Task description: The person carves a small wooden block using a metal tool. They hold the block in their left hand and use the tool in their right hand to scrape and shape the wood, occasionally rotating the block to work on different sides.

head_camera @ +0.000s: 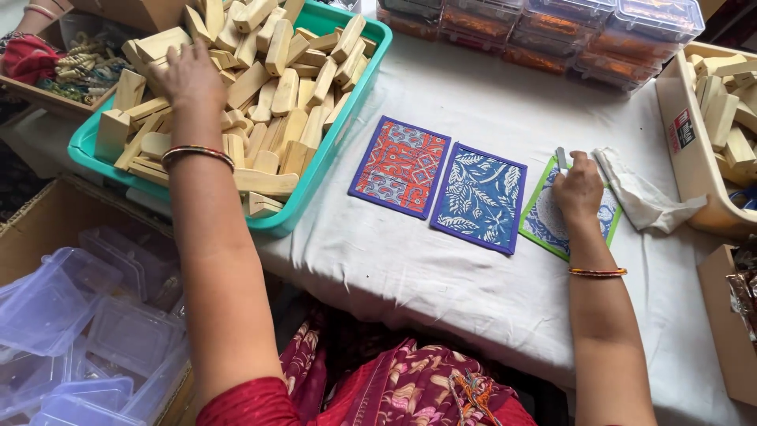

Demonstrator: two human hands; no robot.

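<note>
Nearby, fabric mats, perhaps cloth.

A teal plastic tub sits at the left of a white-covered table, heaped with pale, unpainted wooden blocks lying at every angle; the left hand rests palm down on the heap near its far left side. At the right, a small fabric mat with a green border and blue-and-white print lies flat and slightly tilted, with the right hand pressing on its upper part and holding a small pale tool.
</note>
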